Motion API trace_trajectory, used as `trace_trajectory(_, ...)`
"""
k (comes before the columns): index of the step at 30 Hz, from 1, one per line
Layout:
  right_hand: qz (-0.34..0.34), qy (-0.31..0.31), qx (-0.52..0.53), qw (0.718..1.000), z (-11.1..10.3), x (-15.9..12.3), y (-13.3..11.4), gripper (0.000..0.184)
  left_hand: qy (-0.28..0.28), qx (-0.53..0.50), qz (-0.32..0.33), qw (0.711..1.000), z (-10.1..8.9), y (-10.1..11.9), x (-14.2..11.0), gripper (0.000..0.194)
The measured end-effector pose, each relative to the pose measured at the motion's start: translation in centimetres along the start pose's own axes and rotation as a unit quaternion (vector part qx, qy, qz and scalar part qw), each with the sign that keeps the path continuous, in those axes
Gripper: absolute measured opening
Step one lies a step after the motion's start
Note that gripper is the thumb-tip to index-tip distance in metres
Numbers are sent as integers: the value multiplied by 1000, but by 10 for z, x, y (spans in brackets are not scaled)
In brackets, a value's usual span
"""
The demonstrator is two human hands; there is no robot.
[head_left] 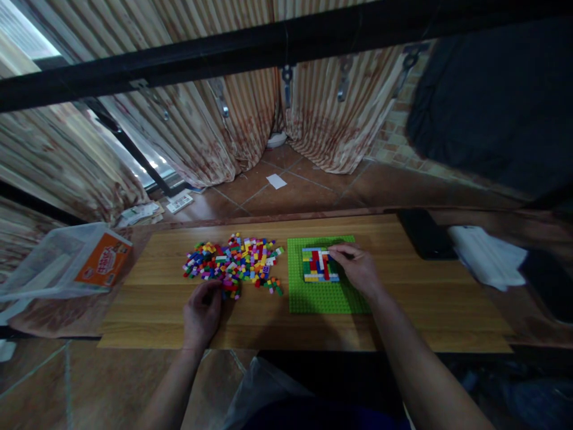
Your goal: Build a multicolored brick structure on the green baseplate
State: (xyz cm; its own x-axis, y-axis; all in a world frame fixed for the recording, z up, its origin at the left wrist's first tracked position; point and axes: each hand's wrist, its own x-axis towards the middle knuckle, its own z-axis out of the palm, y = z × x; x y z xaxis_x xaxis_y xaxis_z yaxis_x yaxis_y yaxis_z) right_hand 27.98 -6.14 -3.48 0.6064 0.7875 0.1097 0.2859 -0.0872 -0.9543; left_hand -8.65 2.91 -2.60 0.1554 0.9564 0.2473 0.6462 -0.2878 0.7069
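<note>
A heap of small coloured bricks (pixel 235 263) lies on the wooden table (pixel 156 298). To its right is a green baseplate (pixel 308 295) carrying a flat block of joined bricks (pixel 317 264) in red, blue, yellow, green and white. My right hand (pixel 358 269) rests on the plate with its fingertips pinched together at the right edge of that block; what they hold is too small to name. My left hand (pixel 202 312) lies at the near edge of the heap, fingers curled among the bricks.
A clear plastic bag with an orange label (pixel 74 263) sits at the table's left end. A black flat object (pixel 423 234) and a white folded cloth (pixel 487 257) lie at the right. A black bar (pixel 268 51) crosses overhead. Striped curtains (pixel 215 131) hang behind.
</note>
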Motion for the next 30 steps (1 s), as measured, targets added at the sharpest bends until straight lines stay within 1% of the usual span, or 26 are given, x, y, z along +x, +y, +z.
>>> trace_trajectory(8,42,10,10,999,2,3,-1,26,2,10,2,1000,2,-8,0,25)
trace_trajectory(12,79,13,9,997,3,5,-5,29,-1,5,-2,1000,2,-5,0,25)
trace_trajectory(17,107,11,2,994,4,8,-12,28,-5,3,-6,1000,1,0,0,24)
trace_trajectory(22,118,3,-9,993,3,10,-13,25,-5,6,-6,1000,2,-1,0,25)
trace_trajectory(27,114,-2,1,993,3,10,-14,21,-4,1,-3,1000,2,-2,0,25)
trace_trajectory(30,107,3,20,994,0,9,-14,26,-4,8,6,1000,2,-1,0,25)
